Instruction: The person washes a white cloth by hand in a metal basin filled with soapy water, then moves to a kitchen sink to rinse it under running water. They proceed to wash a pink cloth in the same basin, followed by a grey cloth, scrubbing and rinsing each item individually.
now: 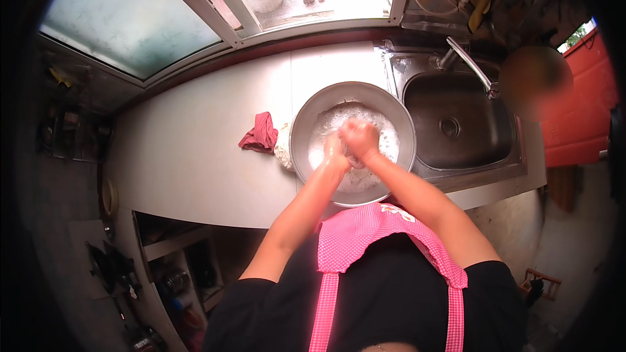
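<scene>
A round metal basin (306,102) of sudsy water (386,127) stands on the counter in front of me. Both hands are together over the suds, blurred by motion. My right hand (360,139) is curled around a wet, pale cloth (354,160), most of which the fingers hide. Against it, just to the left, my left hand (337,154) also grips the cloth. A crumpled dark pink cloth (261,134) lies on the counter left of the basin. Between that cloth and the basin wall is a cream-coloured cloth (284,147), partly hidden by the rim.
Right of the basin is a stainless steel sink (457,122) with a faucet (468,61). A pale countertop (195,146) stretches left beneath the window (313,24). Open shelves (181,244) are below the counter's left part. A red panel (582,107) stands beyond the sink.
</scene>
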Action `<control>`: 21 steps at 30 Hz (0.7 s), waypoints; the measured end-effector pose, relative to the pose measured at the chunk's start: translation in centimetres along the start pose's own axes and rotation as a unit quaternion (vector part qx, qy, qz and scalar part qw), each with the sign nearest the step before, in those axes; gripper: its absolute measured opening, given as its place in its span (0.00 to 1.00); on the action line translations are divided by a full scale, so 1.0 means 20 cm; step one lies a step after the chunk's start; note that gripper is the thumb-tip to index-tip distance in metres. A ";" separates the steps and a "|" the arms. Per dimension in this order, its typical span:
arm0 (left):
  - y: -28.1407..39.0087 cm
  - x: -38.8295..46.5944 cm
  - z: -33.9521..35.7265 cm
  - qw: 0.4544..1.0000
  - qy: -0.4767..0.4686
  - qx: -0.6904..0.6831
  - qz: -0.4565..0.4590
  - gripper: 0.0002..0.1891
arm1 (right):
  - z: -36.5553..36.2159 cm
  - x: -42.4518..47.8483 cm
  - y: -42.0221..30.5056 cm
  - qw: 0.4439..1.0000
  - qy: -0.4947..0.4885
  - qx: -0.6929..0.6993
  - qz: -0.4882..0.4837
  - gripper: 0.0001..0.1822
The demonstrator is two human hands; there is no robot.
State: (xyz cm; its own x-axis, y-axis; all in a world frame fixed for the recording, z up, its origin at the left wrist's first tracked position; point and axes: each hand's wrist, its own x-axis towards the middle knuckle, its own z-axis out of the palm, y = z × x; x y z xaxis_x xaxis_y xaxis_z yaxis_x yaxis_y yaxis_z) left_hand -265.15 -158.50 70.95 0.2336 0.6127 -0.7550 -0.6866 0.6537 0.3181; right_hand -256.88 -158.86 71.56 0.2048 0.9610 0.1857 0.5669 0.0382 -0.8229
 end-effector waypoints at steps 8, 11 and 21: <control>0.19 0.10 -0.29 0.946 -0.045 0.262 0.187 0.26 | -0.12 0.17 0.20 0.982 -0.056 -0.168 0.068 0.20; 0.15 -0.07 -0.16 0.979 -0.015 0.198 0.039 0.34 | 0.01 0.07 0.33 0.985 -0.112 -0.096 0.087 0.26; 0.09 0.14 -0.14 0.999 -0.040 -0.012 -0.026 0.16 | 0.01 -0.13 -0.20 0.991 -0.057 -0.036 -0.115 0.10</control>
State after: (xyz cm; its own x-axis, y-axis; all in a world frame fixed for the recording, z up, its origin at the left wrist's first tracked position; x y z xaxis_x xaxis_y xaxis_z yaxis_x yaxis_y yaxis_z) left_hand -267.58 -156.80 67.80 0.3224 0.6119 -0.7222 -0.6880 0.6755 0.2652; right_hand -259.90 -161.46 74.21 -0.0250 0.9538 0.2995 0.6440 0.2445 -0.7249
